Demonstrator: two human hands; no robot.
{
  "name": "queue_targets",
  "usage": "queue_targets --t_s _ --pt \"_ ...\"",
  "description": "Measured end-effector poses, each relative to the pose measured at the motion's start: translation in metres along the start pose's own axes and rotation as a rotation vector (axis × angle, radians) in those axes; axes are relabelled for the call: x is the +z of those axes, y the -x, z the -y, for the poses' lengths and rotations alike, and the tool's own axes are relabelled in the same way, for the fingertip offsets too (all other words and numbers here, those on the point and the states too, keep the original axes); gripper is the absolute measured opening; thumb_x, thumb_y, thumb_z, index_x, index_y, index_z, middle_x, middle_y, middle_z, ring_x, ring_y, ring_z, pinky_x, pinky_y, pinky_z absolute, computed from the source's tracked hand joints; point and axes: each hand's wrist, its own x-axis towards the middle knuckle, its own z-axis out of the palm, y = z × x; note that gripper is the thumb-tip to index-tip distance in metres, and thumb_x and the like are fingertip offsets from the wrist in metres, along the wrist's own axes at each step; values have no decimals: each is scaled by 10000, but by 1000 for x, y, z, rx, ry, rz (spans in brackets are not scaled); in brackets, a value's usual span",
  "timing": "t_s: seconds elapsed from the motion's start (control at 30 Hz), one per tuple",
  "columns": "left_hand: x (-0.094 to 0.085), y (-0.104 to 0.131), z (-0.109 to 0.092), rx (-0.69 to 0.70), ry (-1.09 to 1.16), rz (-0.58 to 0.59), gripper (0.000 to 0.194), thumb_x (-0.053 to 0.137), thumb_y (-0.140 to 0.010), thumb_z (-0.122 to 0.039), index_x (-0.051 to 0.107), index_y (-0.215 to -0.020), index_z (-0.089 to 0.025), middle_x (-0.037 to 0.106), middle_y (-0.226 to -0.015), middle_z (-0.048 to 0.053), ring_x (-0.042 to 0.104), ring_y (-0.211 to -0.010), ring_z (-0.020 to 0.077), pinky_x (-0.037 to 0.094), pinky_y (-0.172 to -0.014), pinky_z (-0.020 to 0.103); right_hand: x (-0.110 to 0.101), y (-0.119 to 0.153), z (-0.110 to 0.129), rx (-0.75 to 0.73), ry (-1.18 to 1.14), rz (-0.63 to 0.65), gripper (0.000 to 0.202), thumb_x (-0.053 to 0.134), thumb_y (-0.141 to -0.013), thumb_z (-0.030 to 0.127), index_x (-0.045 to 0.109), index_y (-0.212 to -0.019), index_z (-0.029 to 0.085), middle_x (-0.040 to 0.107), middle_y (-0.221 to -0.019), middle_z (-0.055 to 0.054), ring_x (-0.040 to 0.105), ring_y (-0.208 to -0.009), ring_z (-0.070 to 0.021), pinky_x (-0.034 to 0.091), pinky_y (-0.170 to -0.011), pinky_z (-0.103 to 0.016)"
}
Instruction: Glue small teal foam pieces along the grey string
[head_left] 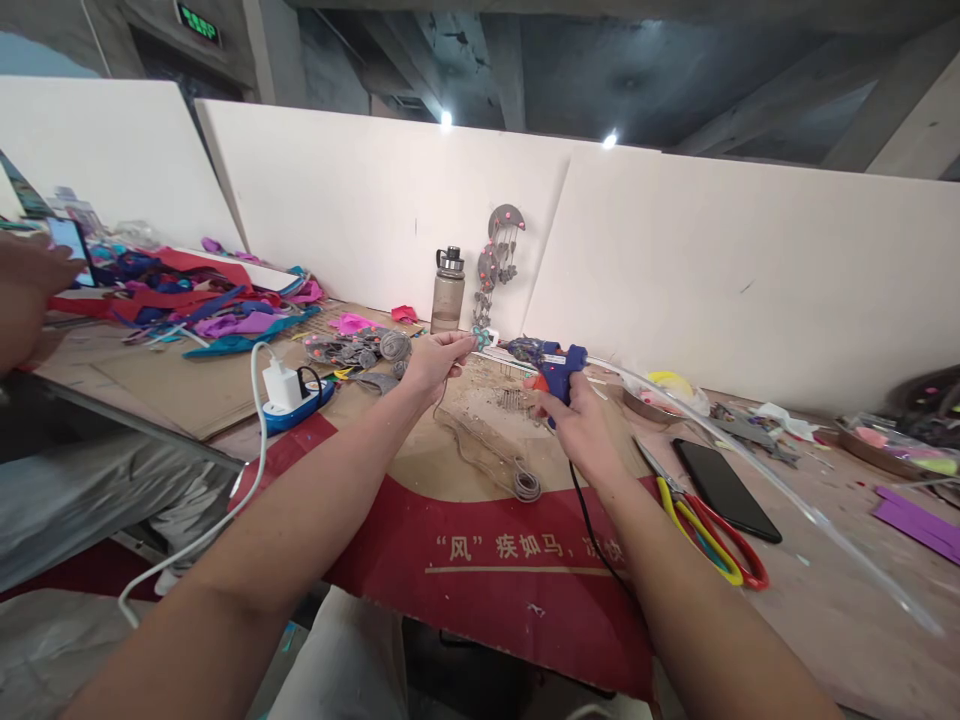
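My left hand pinches a small teal piece between its fingertips, above the cardboard. To its right, my right hand is wrapped round a blue glue gun, whose nozzle end points left toward the teal piece. A clear glue stick reaches from the back of the gun far to the right. Below the hands, a coil of grey cord lies on the red and tan cardboard, with a loose strand running up toward my left hand.
A bottle and grey felt hanging ornament stand behind the hands. Scissors and a black phone lie right. A power strip, felt scraps and another person's hand with a phone are left.
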Motion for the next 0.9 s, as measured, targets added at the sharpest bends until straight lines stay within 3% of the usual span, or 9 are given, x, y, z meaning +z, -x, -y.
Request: queue_targets --t_s 0.1,0.2,0.3,0.4,0.47,0.53,0.7,0.8,0.9 --pt "1 1 0 5 14 -2 372 868 -507 -379 627 -655 -138 516 -602 -21 364 -485 29 199 -394 167 -8 -11 -8 155 173 2 107 512 -803 282 588 -823 210 683 -753 -48 630 -730 -212 455 -650 -295" --pt "4 3 0 34 14 22 364 860 -524 -379 612 -631 -135 486 -571 -28 367 -484 36 227 -409 176 -11 -21 -27 278 390 99 177 533 -798 287 574 -646 206 648 -643 -69 634 -685 -228 434 -617 -303" --pt "9 7 2 123 -61 33 313 821 -590 -377 635 -665 -137 508 -569 -24 374 -481 46 267 -438 199 -12 -26 -45 275 545 192 273 589 -780 282 517 -528 204 614 -596 -98 642 -688 -259 435 -630 -330" --pt "12 11 4 293 -283 -5 211 759 -675 -329 657 -707 -148 581 -617 -6 443 -525 71 345 -507 217 -11 -24 -49 198 561 132 261 565 -815 306 514 -582 201 637 -696 -123 642 -792 -278 441 -720 -366" --pt "15 15 5 445 -484 -29 118 717 -712 -262 660 -719 -159 628 -670 3 498 -582 91 390 -571 227 -5 -22 -42 101 404 23 217 514 -848 344 535 -683 204 647 -760 -95 628 -807 -248 443 -753 -365" --pt "18 19 6 593 -672 -22 27 677 -729 -192 661 -734 -171 654 -710 5 525 -623 103 416 -623 236 6 -19 -30 12 63 -45 189 521 -840 398 530 -785 217 647 -788 -43 606 -765 -198 453 -737 -336" --pt "26 28 8 768 -873 83 62 628 -747 -134 652 -773 -185 661 -739 4 547 -654 107 440 -681 243 39 -12 -4 93 -737 112 428 731 -643 407 411 -878 246 637 -842 24 579 -709 -130 477 -700 -291" --pt "30 30 13 691 -797 94 43 613 -761 -155 643 -777 -181 652 -716 1 547 -631 101 437 -645 233 42 -10 -1 104 -800 89 407 721 -646 378 398 -860 252 521 -709 83 501 -590 -103 458 -607 -265" --pt "33 28 20 540 -616 100 58 634 -767 -229 636 -782 -173 654 -713 6 567 -638 103 448 -627 228 34 -11 -3 25 -614 -21 232 636 -718 357 467 -817 233 460 -680 72 421 -567 -99 369 -521 -234"
